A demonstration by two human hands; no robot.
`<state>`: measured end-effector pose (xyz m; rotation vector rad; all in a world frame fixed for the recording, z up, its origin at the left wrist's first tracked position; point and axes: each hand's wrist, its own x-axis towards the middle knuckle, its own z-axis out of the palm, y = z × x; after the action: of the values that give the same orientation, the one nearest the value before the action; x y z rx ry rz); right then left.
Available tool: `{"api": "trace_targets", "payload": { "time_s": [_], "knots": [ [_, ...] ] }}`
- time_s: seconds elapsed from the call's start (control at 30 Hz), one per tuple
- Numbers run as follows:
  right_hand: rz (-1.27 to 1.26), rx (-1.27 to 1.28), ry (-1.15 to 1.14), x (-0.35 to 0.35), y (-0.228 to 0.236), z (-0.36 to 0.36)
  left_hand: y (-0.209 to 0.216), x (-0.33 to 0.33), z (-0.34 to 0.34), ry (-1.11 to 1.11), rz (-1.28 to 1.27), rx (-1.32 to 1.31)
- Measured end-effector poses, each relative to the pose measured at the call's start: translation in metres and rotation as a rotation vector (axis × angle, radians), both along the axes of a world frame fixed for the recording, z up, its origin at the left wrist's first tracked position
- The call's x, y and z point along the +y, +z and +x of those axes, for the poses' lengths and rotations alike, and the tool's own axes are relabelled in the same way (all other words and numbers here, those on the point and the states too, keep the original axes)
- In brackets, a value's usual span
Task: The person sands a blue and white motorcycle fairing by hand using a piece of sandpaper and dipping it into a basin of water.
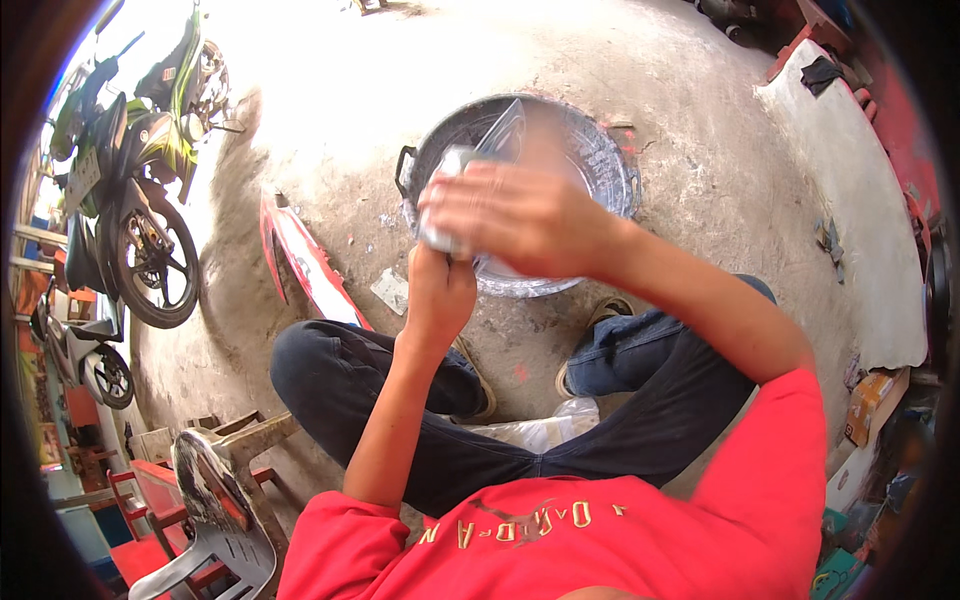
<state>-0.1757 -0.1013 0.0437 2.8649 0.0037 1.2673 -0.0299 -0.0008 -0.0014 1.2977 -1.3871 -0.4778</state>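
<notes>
My left hand (440,292) is closed from below on a pale grey panel piece (437,225); its fingers are mostly behind that piece. Across the top of the piece lies my right hand (525,215), smeared by motion, with its fingers over the surface. Whether it has anything under its fingers is hidden. Beyond my hands stands a round, dark basin (600,165) with side handles and whitish stains. A thin, clear-looking angular edge (505,130) sticks up past my fingers over the basin; I cannot tell whether it belongs to the held piece.
A red and white body panel (310,262) lies on the concrete floor at left, near a small pale scrap (390,290). Motorcycles (150,220) stand farther left, above a grey plastic chair (235,530). Between my feet is a clear plastic bag (545,430). A cardboard box (872,405) sits far right.
</notes>
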Motion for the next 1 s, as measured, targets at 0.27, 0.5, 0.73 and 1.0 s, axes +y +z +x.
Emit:
{"api": "trace_targets", "payload": {
  "time_s": [0.27, 0.5, 0.73, 1.0],
  "knots": [
    [0.015, -0.024, -0.107, -0.021, -0.002, -0.011, 0.019, 0.008, -0.007, -0.006, 0.083, -0.041],
    [0.023, -0.024, -0.179, -0.048, -0.008, -0.018, 0.025, 0.007, -0.008, -0.015, 0.125, 0.006],
    [-0.01, -0.033, -0.117, -0.043, -0.01, -0.015, 0.005, 0.002, -0.003, -0.031, -0.126, -0.025],
    [-0.002, -0.067, 0.004, -0.01, 0.0, -0.006, 0.006, 0.004, -0.002, -0.006, -0.103, 0.004]
  ]
}}
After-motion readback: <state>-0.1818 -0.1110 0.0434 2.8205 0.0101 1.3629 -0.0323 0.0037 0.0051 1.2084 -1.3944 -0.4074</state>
